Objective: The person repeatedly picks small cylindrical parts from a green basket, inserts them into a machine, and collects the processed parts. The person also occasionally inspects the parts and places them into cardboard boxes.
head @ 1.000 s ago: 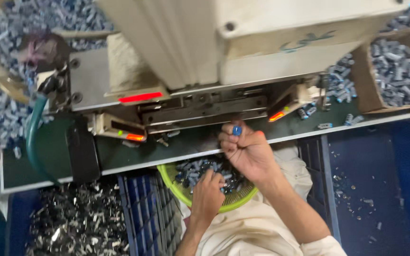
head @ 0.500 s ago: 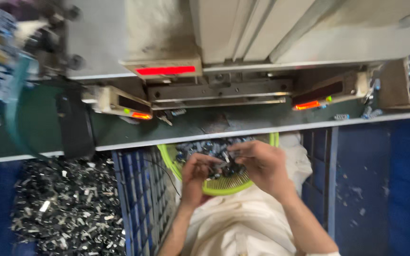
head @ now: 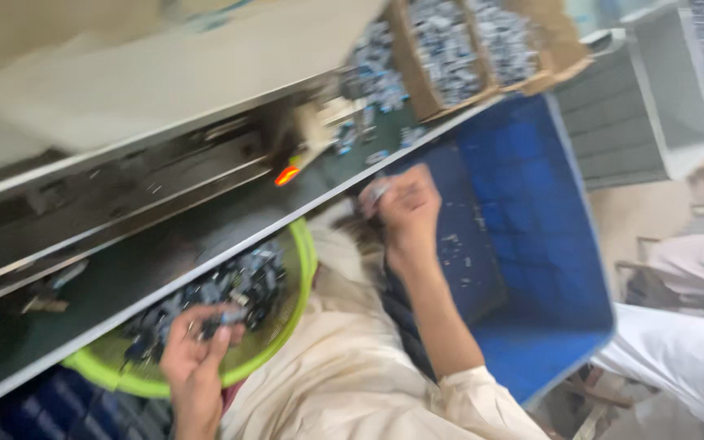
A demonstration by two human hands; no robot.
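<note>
A lime green bowl [head: 303,269] rests on my lap under the bench edge, filled with several small dark and grey parts [head: 238,285]. My left hand [head: 197,358] lies in the bowl with its fingers closed on a few of those parts. My right hand [head: 405,208] is raised to the right beside the bench edge, fingers pinched on a small grey part [head: 376,191]. The picture is blurred by motion.
A machine [head: 124,163] with a glowing red lamp [head: 287,175] stands on the dark green bench [head: 165,269]. Cardboard boxes of small parts [head: 466,49] sit at the back. A blue crate [head: 531,228] stands to my right. Another person's white clothing [head: 678,350] shows at far right.
The view has swung and tilted to the right. My right hand left the bowl and rose to the bench edge with a part; my left hand stays in the bowl.
</note>
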